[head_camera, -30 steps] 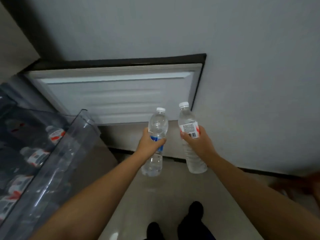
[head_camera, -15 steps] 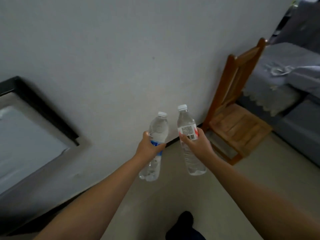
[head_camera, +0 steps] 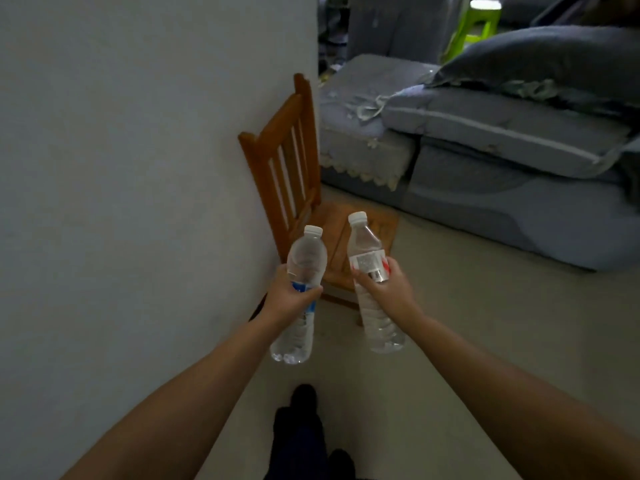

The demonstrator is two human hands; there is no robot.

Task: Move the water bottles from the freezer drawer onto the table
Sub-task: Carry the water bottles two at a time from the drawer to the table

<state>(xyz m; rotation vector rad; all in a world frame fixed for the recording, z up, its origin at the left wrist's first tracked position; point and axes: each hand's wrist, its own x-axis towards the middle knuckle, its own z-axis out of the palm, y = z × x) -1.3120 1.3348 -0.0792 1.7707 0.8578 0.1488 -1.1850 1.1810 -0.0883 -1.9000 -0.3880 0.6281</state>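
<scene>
My left hand [head_camera: 289, 299] grips a clear water bottle with a blue label [head_camera: 304, 261] around its middle, held upright with its white cap on top. My right hand [head_camera: 388, 292] grips a second clear water bottle with a red and white label [head_camera: 365, 247], also upright and tilted slightly left. Both bottles hang in the air in front of me, side by side and apart. The freezer drawer and the table are out of view.
A grey wall [head_camera: 138, 168] fills the left side. A small wooden chair [head_camera: 287, 161] stands against it just ahead. Grey sofa cushions [head_camera: 502, 150] lie at the right, with a green plastic stool [head_camera: 478, 22] far behind. Pale floor [head_camera: 485, 323] runs forward on the right.
My view has swung right: the freezer and its drawer left the frame, and the chair and sofa came closer. Both hands keep holding their bottles in the same pose.
</scene>
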